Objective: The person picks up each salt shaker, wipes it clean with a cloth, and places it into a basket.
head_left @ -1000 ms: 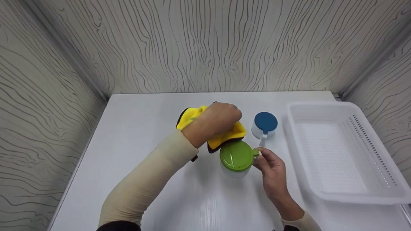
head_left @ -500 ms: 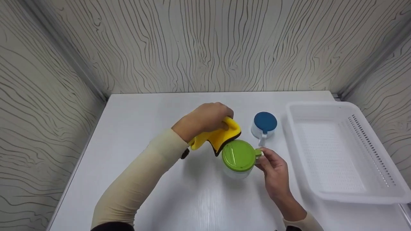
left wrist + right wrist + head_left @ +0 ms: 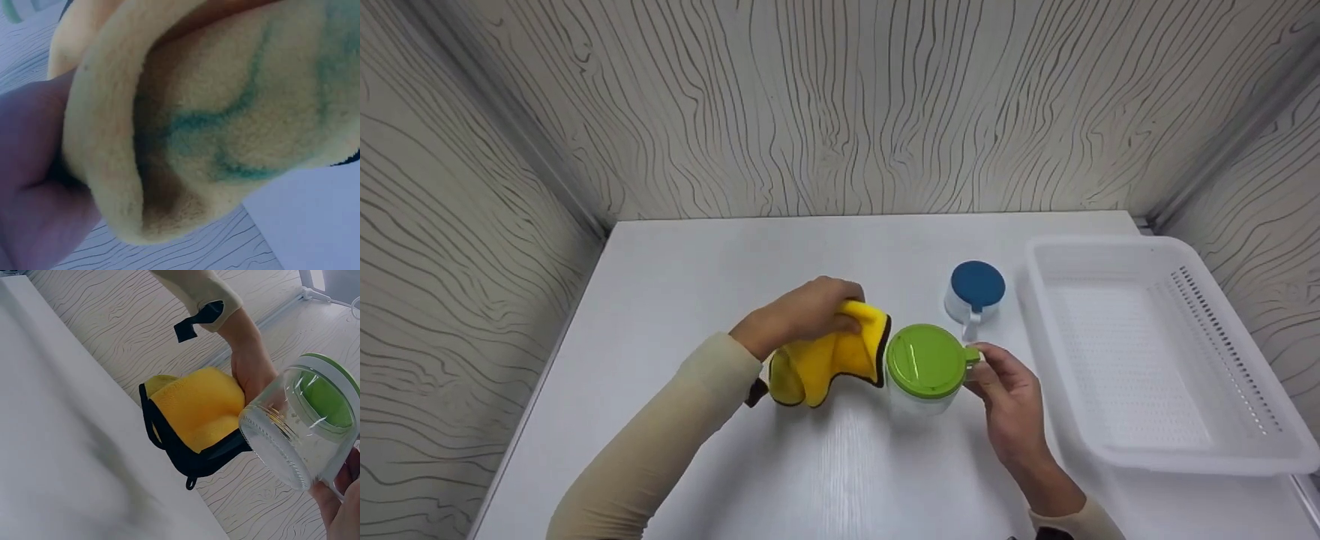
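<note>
My left hand grips a yellow cloth with dark edging, just left of the jar. In the left wrist view, green streaks mark the folded cloth, and part of the hand shows beside it. My right hand pinches the handle of a clear glass jar with a green lid. The right wrist view looks up at the jar's ribbed base, held above the table, with the cloth close beside it.
A smaller jar with a blue lid stands behind the green-lidded one, its handle toward me. At the right of the white table sits a white perforated basket. Wood-patterned panels enclose the back and sides.
My left hand has drawn the cloth leftward and nearer to me, off the jar's far side, so the lid is uncovered. The green-lidded jar has shifted slightly right with my right hand.
</note>
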A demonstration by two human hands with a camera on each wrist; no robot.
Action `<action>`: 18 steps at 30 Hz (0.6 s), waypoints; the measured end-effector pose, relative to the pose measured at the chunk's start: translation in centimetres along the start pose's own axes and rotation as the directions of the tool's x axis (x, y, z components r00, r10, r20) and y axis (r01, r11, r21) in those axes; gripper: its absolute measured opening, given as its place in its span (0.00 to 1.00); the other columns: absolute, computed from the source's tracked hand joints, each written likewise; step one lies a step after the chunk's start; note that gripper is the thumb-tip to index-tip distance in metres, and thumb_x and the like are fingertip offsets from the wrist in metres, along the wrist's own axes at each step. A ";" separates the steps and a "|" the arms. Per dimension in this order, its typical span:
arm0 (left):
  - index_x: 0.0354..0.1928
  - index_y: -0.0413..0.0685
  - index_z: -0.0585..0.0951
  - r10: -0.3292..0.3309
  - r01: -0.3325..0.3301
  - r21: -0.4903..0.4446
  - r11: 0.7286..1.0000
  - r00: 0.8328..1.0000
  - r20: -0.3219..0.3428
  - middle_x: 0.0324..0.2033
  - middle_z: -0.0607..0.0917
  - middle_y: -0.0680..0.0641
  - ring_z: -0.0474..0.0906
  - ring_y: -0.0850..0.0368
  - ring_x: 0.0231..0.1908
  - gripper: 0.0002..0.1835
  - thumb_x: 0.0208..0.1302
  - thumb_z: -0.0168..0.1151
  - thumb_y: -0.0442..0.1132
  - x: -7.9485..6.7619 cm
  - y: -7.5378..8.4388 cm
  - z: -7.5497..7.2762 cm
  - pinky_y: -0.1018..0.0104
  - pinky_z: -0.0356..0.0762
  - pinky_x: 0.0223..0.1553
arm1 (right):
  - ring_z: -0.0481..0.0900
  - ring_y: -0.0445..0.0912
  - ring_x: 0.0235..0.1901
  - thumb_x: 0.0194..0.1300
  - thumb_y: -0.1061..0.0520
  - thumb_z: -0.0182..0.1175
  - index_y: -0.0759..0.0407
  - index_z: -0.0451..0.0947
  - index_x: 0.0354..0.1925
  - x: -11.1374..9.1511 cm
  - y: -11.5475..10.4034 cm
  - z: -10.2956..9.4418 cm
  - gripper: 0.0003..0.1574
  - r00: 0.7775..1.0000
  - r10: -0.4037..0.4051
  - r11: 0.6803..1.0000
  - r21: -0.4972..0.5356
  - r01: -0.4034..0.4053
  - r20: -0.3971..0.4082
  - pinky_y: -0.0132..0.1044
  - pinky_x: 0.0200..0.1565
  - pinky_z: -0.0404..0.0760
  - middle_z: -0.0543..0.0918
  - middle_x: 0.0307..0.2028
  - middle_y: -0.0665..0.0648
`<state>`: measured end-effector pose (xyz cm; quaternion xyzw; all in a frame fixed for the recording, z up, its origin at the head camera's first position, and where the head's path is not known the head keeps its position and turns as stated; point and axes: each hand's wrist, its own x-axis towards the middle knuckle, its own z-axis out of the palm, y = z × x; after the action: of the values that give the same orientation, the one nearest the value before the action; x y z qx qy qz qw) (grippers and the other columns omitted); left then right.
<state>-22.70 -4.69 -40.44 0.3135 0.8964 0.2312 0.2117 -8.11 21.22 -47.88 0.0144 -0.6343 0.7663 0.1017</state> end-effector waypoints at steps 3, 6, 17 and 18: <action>0.49 0.45 0.82 0.016 -0.017 -0.076 0.997 1.000 -0.015 0.40 0.82 0.51 0.76 0.54 0.42 0.12 0.68 0.68 0.41 -0.3 -1.2 0.9 0.61 0.77 0.53 | 0.85 0.41 0.45 0.76 0.67 0.54 0.76 0.74 0.55 0.0 0.0 -0.2 0.14 1.000 -0.009 1.000 0.008 0.009 0.004 0.37 0.53 0.83 0.85 0.46 0.51; 0.48 0.45 0.82 0.024 -0.028 -0.124 0.992 0.999 -0.034 0.38 0.82 0.51 0.75 0.54 0.40 0.12 0.68 0.68 0.42 -0.7 -2.5 1.7 0.61 0.76 0.51 | 0.85 0.41 0.45 0.76 0.67 0.54 0.73 0.76 0.55 0.0 0.0 -0.3 0.13 1.000 -0.015 1.000 0.020 0.015 0.009 0.37 0.52 0.83 0.85 0.46 0.50; 0.48 0.49 0.82 -0.101 0.089 -0.216 0.972 0.994 -0.042 0.39 0.81 0.52 0.75 0.53 0.41 0.11 0.69 0.68 0.44 -3.9 -7.3 3.0 0.56 0.77 0.51 | 0.84 0.41 0.45 0.75 0.68 0.54 0.73 0.76 0.55 0.0 -0.4 -1.0 0.13 1.000 -0.018 1.000 0.007 0.018 -0.003 0.36 0.53 0.83 0.84 0.45 0.51; 0.48 0.49 0.82 -0.112 0.100 -0.220 0.971 0.993 -0.045 0.38 0.81 0.52 0.75 0.53 0.41 0.11 0.68 0.68 0.43 -4.3 -7.8 3.1 0.56 0.77 0.51 | 0.84 0.41 0.45 0.76 0.68 0.54 0.73 0.76 0.55 0.0 -0.5 -1.0 0.13 1.000 -0.017 1.000 0.005 0.017 -0.003 0.36 0.53 0.83 0.84 0.45 0.51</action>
<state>-21.62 -12.12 -46.16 0.2335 0.8869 0.3249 0.2309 -7.89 22.31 -47.63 0.0189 -0.6319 0.7671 0.1094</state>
